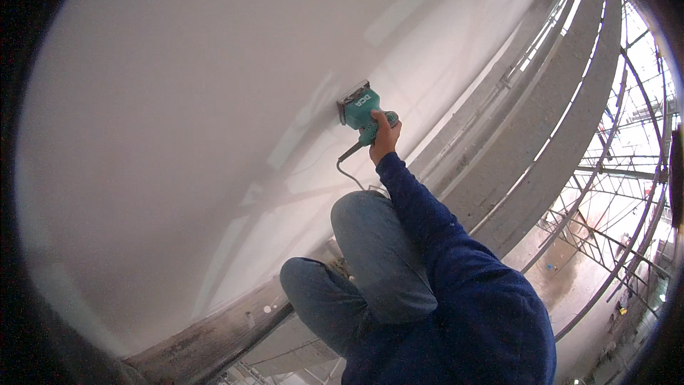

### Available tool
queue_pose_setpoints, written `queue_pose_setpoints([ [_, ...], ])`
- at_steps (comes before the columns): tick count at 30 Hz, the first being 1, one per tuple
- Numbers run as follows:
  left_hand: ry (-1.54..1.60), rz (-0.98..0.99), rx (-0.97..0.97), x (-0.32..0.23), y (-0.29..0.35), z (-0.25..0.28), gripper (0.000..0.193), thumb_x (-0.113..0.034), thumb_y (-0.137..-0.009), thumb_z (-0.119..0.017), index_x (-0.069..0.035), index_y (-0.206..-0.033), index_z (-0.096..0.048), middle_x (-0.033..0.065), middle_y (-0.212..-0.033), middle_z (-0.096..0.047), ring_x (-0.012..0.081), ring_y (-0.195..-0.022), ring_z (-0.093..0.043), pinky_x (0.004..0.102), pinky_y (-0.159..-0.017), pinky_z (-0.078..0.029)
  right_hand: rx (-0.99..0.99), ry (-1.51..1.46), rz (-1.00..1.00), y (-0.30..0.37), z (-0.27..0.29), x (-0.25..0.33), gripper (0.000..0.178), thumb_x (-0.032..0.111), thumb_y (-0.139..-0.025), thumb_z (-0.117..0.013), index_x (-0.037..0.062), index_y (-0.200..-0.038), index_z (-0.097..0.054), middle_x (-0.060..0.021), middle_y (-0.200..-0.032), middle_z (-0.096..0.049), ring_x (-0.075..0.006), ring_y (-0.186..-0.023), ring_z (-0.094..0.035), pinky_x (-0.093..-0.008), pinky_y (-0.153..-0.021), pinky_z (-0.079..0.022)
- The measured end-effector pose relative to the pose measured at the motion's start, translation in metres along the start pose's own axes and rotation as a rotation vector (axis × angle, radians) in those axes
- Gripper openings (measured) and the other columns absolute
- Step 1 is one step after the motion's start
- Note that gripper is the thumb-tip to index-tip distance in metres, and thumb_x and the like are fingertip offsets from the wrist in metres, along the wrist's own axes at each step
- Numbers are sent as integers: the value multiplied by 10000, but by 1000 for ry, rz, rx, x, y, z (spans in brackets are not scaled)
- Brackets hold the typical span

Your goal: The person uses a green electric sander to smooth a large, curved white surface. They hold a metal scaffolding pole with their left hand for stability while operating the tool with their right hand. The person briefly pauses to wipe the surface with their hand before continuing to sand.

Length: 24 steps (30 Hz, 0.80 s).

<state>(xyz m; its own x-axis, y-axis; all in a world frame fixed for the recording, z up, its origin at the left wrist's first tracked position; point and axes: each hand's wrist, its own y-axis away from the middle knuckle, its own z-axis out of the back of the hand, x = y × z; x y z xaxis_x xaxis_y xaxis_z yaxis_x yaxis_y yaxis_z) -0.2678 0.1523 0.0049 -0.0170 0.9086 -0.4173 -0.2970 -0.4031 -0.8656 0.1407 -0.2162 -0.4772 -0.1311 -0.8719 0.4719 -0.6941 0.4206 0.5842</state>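
My right hand, in a dark blue sleeve, is wrapped round the body of a teal electric sander. The sander's flat pad faces the pale wall and seems to rest on it. A dark power cord leaves the tool's lower end and loops down behind my raised knee. Lighter streaks and patches mark the wall around the sander. My left hand does not show.
Grey scaffold planks run along my right side. Beyond them stands a lattice of metal poles, with lower ground visible through it. A brown, worn ledge and a dark pipe lie at the lower left, beside my legs.
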Motion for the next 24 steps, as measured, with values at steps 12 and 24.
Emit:
queue_pose_setpoints([
  [12, 379, 230, 25, 6, 10, 2, 311, -324, -903, -542, -50, -1040, -595, 84, -859, -594, 205, -768, -585, 374, -777, -497, 347, 369, 680, 102, -137, 122, 705, 216, -650, -853, 28, -1179, -425, -128, -994, -557, -229, -903, -592, -366, -761, -525],
  [24, 361, 265, -40, 14, 18, 8, 332, -310, -892, -566, -38, -1081, -587, 86, -871, -602, 209, -791, -592, 379, -797, -498, 158, 994, 1647, 261, -290, 207, 699, 118, -670, -805, -56, -1227, -419, -270, -1015, -550, -361, -747, -662, -406, -585, -583],
])
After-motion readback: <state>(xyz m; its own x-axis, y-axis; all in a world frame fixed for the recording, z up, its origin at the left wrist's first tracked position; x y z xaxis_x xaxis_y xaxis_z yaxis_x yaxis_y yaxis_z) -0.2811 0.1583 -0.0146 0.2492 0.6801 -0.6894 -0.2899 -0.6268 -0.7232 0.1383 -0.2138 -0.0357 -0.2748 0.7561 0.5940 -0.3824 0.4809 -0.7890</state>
